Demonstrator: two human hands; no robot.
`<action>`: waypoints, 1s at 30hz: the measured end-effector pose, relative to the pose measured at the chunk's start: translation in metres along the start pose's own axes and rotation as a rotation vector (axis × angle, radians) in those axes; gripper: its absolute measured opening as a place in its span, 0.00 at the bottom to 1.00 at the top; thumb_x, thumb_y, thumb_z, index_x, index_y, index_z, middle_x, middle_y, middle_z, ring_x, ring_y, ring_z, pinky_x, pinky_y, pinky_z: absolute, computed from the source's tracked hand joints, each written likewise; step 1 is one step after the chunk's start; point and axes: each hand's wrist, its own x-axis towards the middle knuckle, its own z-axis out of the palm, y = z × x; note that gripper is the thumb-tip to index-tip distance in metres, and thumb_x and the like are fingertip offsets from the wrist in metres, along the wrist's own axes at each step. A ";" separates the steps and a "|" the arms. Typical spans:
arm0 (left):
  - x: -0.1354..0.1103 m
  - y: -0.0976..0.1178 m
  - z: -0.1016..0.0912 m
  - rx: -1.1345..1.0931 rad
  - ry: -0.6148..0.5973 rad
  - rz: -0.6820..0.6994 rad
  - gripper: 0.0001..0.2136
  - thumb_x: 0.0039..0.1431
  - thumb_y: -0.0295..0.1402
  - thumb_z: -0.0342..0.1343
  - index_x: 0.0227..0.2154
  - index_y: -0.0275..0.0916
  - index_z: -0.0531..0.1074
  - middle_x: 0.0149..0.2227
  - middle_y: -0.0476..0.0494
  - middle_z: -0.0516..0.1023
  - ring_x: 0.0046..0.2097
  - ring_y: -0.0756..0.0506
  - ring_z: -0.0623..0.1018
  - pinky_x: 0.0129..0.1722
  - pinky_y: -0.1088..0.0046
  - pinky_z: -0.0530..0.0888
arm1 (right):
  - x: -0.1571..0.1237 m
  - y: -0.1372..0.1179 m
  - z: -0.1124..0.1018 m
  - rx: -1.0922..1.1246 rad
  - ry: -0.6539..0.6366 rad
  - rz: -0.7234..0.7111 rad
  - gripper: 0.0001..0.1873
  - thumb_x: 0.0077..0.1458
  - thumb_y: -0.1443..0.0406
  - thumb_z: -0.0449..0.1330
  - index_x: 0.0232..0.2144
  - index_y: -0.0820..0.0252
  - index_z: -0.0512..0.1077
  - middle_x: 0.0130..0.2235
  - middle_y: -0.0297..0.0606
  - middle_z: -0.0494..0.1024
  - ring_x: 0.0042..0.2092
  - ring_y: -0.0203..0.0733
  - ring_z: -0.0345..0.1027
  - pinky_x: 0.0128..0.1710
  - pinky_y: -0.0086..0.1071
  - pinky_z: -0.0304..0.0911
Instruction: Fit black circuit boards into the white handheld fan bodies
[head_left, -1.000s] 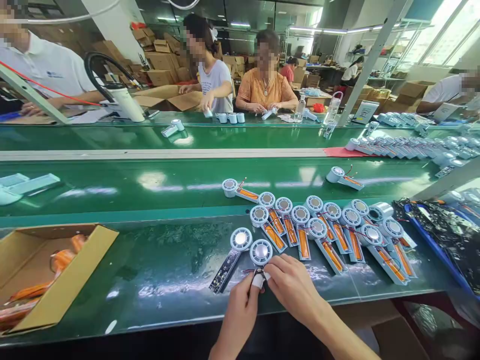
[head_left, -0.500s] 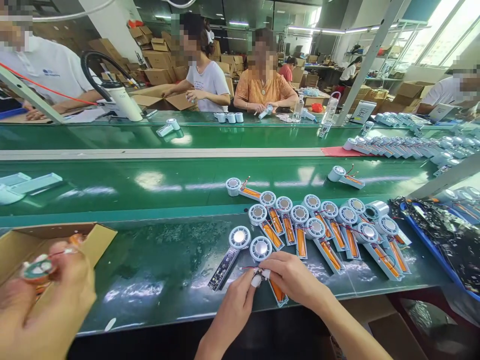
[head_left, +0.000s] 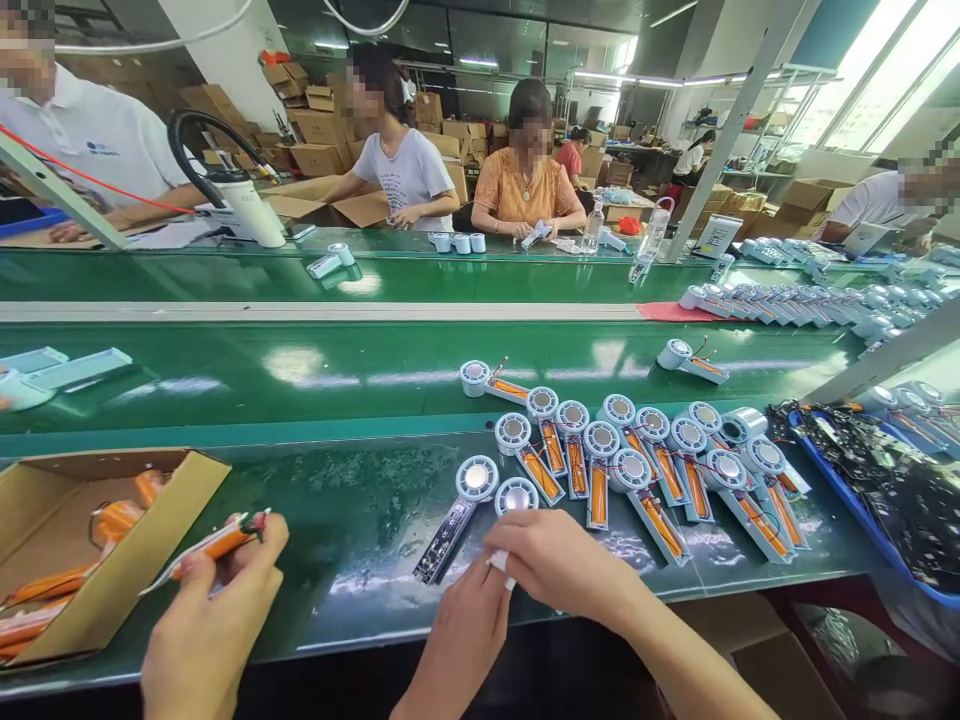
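My left hand (head_left: pixel 471 610) and my right hand (head_left: pixel 566 560) meet closed at the front of the bench, their fingertips pressed together. A small white bit (head_left: pixel 501 566) shows between them; whether it is a loose part or a finger cover I cannot tell. Just beyond my fingers lies a light-blue handheld fan (head_left: pixel 517 496), its handle hidden by my hands. To its left rests another fan (head_left: pixel 475 479) with a black circuit board (head_left: pixel 444 540) along its handle. Another person's hand (head_left: pixel 217 610), at left, pinches an orange-wrapped battery (head_left: pixel 225 540) with wires.
Several fans with orange batteries (head_left: pixel 598 495) crowd the bench to my right. Beyond them is a blue tray (head_left: pixel 862 520) of black parts. A cardboard box (head_left: pixel 161 530) of orange batteries stands at left. A green conveyor (head_left: pixel 360 350) runs across; people sit on the far side.
The other person's hand has moved right, away from the cardboard box, with the orange battery. My hands have drawn closer together, my right hand now covering the fan's handle.
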 end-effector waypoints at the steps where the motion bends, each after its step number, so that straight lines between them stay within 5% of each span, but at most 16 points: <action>1: 0.002 -0.008 -0.008 0.041 0.006 -0.001 0.25 0.75 0.40 0.30 0.39 0.56 0.76 0.24 0.57 0.72 0.50 0.55 0.79 0.48 0.82 0.77 | 0.005 0.000 0.000 -0.025 -0.050 -0.022 0.09 0.61 0.74 0.57 0.39 0.59 0.77 0.40 0.39 0.80 0.41 0.42 0.73 0.36 0.29 0.63; 6: -0.006 -0.023 -0.012 0.355 -0.127 0.141 0.39 0.70 0.30 0.12 0.42 0.40 0.76 0.41 0.51 0.81 0.61 0.45 0.74 0.47 0.65 0.77 | 0.011 0.006 0.000 0.054 -0.099 -0.023 0.10 0.61 0.74 0.57 0.38 0.60 0.78 0.38 0.38 0.79 0.40 0.40 0.71 0.37 0.28 0.61; 11: -0.007 -0.008 -0.004 0.553 -0.033 0.121 0.34 0.73 0.34 0.16 0.55 0.50 0.71 0.34 0.48 0.82 0.57 0.41 0.78 0.50 0.62 0.81 | 0.003 0.008 0.003 0.176 -0.088 -0.043 0.17 0.60 0.75 0.56 0.46 0.56 0.77 0.43 0.38 0.79 0.44 0.40 0.71 0.42 0.28 0.61; 14: 0.003 0.002 -0.003 0.613 -0.036 0.139 0.34 0.72 0.36 0.15 0.58 0.50 0.70 0.32 0.45 0.82 0.51 0.41 0.83 0.48 0.59 0.81 | 0.005 0.003 0.002 0.168 -0.115 0.005 0.14 0.59 0.74 0.58 0.43 0.55 0.78 0.42 0.37 0.79 0.43 0.40 0.72 0.40 0.28 0.60; 17: 0.023 0.018 0.004 0.644 -0.106 0.179 0.27 0.74 0.41 0.27 0.55 0.46 0.73 0.31 0.42 0.81 0.46 0.41 0.84 0.42 0.62 0.82 | 0.010 -0.001 -0.001 0.102 -0.112 0.127 0.07 0.60 0.71 0.59 0.38 0.59 0.77 0.36 0.38 0.80 0.37 0.41 0.72 0.34 0.29 0.57; 20: 0.032 0.040 0.030 0.651 -0.286 0.105 0.15 0.71 0.42 0.47 0.47 0.46 0.77 0.35 0.42 0.82 0.45 0.43 0.84 0.38 0.70 0.81 | 0.011 0.001 -0.005 0.094 -0.108 0.129 0.08 0.59 0.72 0.58 0.33 0.60 0.77 0.33 0.37 0.79 0.35 0.41 0.71 0.33 0.29 0.57; 23: 0.012 0.053 0.075 0.627 -0.325 0.030 0.12 0.67 0.39 0.56 0.50 0.42 0.74 0.49 0.41 0.78 0.47 0.44 0.80 0.43 0.64 0.80 | 0.009 0.011 -0.007 0.214 -0.074 0.024 0.13 0.54 0.78 0.57 0.32 0.59 0.78 0.33 0.35 0.79 0.36 0.40 0.71 0.36 0.29 0.60; 27: -0.038 0.048 0.136 0.571 -0.377 -0.019 0.13 0.67 0.39 0.56 0.52 0.42 0.72 0.53 0.40 0.76 0.47 0.44 0.79 0.46 0.61 0.79 | 0.003 0.021 -0.003 0.388 0.031 -0.001 0.18 0.53 0.80 0.54 0.36 0.57 0.78 0.35 0.33 0.79 0.37 0.38 0.71 0.39 0.28 0.63; 30: -0.065 0.044 0.162 0.445 -0.403 -0.105 0.12 0.71 0.36 0.45 0.51 0.41 0.68 0.42 0.41 0.80 0.38 0.45 0.81 0.38 0.66 0.80 | -0.003 0.018 0.010 0.383 0.175 0.059 0.15 0.57 0.77 0.55 0.37 0.57 0.77 0.34 0.34 0.78 0.36 0.38 0.72 0.38 0.29 0.64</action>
